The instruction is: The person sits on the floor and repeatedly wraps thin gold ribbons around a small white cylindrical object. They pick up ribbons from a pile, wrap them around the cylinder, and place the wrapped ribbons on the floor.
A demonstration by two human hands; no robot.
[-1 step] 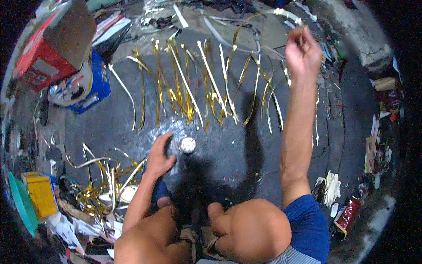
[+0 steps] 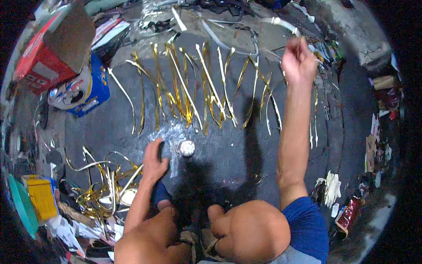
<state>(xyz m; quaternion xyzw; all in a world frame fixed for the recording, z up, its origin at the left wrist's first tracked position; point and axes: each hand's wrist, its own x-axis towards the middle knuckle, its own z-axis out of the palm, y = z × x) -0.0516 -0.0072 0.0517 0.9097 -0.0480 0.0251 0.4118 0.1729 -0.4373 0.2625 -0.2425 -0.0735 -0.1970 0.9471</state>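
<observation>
My right hand (image 2: 300,61) is raised at the far right, its fingertips pinched on a thin strip (image 2: 283,24) that looks white and trails off to the left, partly blurred. Low at the left, my left hand (image 2: 154,165) has its fingers stretched out and its thumb apart, holding nothing. Just right of it stands a small round pot (image 2: 187,148) with a whitish top, beside pale smears on the dark mat. Beyond the hands, gold and white strips (image 2: 189,112) lie roughly side by side across the mat (image 2: 101,132).
A tangled heap of gold and white strips (image 2: 110,187) lies at the near left. Farther left are a red open carton (image 2: 44,66), a blue box (image 2: 94,88) and a yellow box (image 2: 39,196). White gloves or cloth (image 2: 332,187) and a dark red packet (image 2: 349,215) lie at the right.
My right hand has come slightly nearer and left with the strip, which has swung along. My left hand has drawn back a little to the left, away from the pot.
</observation>
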